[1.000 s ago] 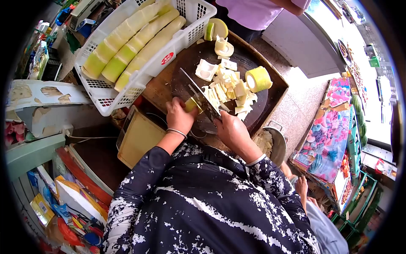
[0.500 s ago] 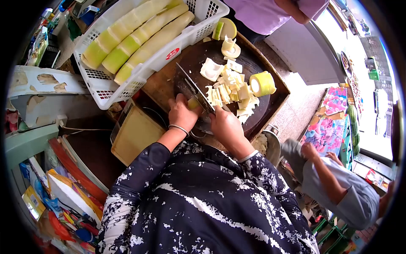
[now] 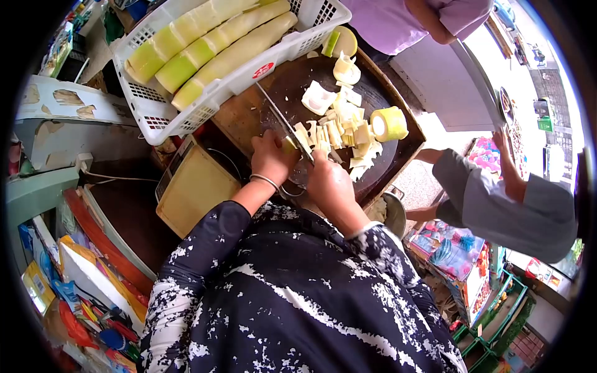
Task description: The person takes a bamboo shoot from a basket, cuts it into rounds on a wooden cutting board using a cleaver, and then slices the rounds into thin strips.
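My right hand is closed round the handle of a cleaver, its blade seen nearly edge-on and slanting to the upper left. Close against the blade's left side, my left hand has its fingers curled over a bamboo shoot piece, mostly hidden by the fingers. Both hands are over a dark round chopping board. Right of the blade lies a heap of cut pale bamboo shoot pieces. A thick bamboo shoot chunk lies beyond them, and more chunks sit at the board's far edge.
A white plastic basket with long bamboo shoots stands at the upper left. By the board's lower right is a metal pot. A pale-lidded box lies left. One person in purple stands opposite; another in grey is at right.
The cleaver blade has turned more edge-on, with both hands still close together at it. At right, the person in grey has shifted and now stretches an arm out. My view has tilted slightly.
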Motion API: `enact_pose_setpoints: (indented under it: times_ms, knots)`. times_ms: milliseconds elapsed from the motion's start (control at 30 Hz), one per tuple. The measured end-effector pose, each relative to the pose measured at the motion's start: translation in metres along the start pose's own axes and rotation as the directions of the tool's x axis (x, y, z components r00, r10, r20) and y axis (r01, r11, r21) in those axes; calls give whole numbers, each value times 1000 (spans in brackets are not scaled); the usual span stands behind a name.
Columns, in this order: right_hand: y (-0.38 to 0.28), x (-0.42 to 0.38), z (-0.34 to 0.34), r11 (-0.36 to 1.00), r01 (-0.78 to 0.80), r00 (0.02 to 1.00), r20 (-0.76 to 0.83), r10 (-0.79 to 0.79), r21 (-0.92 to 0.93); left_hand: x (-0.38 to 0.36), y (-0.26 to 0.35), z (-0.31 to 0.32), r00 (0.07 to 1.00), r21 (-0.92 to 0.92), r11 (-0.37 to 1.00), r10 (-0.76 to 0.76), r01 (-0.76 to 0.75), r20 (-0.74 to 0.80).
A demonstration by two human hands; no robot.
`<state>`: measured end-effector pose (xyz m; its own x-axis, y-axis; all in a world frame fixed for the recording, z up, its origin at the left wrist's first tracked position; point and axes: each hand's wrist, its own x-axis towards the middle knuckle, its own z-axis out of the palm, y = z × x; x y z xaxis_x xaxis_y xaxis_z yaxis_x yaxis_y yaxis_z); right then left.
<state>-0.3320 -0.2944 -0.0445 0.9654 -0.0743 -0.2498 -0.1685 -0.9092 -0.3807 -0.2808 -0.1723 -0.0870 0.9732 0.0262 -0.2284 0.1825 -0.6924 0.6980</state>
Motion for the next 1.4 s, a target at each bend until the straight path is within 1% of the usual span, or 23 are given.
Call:
enact_pose_setpoints:
  times_ms: [33,67,100,167,200,233,333,467,533,600,667,733,767,833,933,1000,1033,1100,1200,1267,1300,1333,1400]
  knots:
    - [0,4,0,998,-57,998,18,57,-27,0,2,-1,999,20,999,-29,28,22]
    - [3,4,-5,998,-27,1000,-3,27,60,-2,3,-3,999,4,1000,-29,29,32]
    - [4,1,-6,997,-18,1000,-20,19,71,-2,0,-2,1000,-17,1000,-7,8,22]
    - [0,-4,-8,998,0,1000,-22,2,67,-3,-8,2,1000,-32,999,-6,7,28]
    - [-9,-4,-12,997,-32,999,8,32,71,1,-6,0,999,-16,1000,-7,8,46]
    - [-14,-6,-15,995,-67,997,41,64,74,-1,-4,0,1000,-44,999,6,-6,0]
    - [-7,6,-6,996,-4,1000,-23,6,85,-2,-1,-3,1000,-41,999,-19,20,11]
    - [-14,-4,-6,997,-58,998,22,57,48,-7,-10,0,998,-52,998,-28,31,48]
    - [-11,0,-4,997,-50,999,8,49,51,-3,-7,0,1000,-61,998,8,-9,-17]
    - [-3,7,-1,998,-11,1000,-3,11,66,-1,-7,0,1000,-62,998,16,-17,-25]
    - [-7,1,-6,998,-15,1000,-24,17,67,-1,-13,2,999,-124,991,41,-43,-17]
    - [-16,-9,-10,997,-50,998,32,48,67,-10,-18,5,1000,-115,993,25,-27,-17]
    - [-10,-4,0,999,-53,997,51,52,14,-8,-17,5,999,-106,994,34,-38,-31]
    - [-4,2,0,999,-25,1000,13,25,39,-2,-14,3,996,-93,993,67,-73,-60]
    - [-12,-4,-9,998,-19,1000,19,18,66,0,-14,1,1000,-128,991,27,-25,12]
    - [-17,-8,-7,997,-66,996,63,64,31,-2,-22,7,998,-119,991,57,-55,12]
    - [-11,-4,1,1000,-28,998,56,29,-9,0,-23,9,997,-116,990,75,-77,-23]
    - [-8,1,-3,1000,-5,1000,7,5,23,0,-21,7,994,-114,989,84,-91,-63]
    - [-16,-7,-8,998,3,1000,-14,-2,57,-1,-20,1,999,-151,988,35,-33,13]
    - [-22,-7,-9,999,-48,996,72,49,-7,-2,-20,4,999,-147,988,43,-44,-7]
    - [-18,0,-4,999,-35,996,77,36,-18,-1,-20,6,997,-138,988,66,-72,-51]
    - [-13,3,-2,999,-29,997,71,30,-17,0,-22,8,992,-127,988,81,-93,-92]
    - [-9,-3,-4,999,14,1000,-6,-14,49,-2,-30,11,990,-140,984,95,-109,-100]
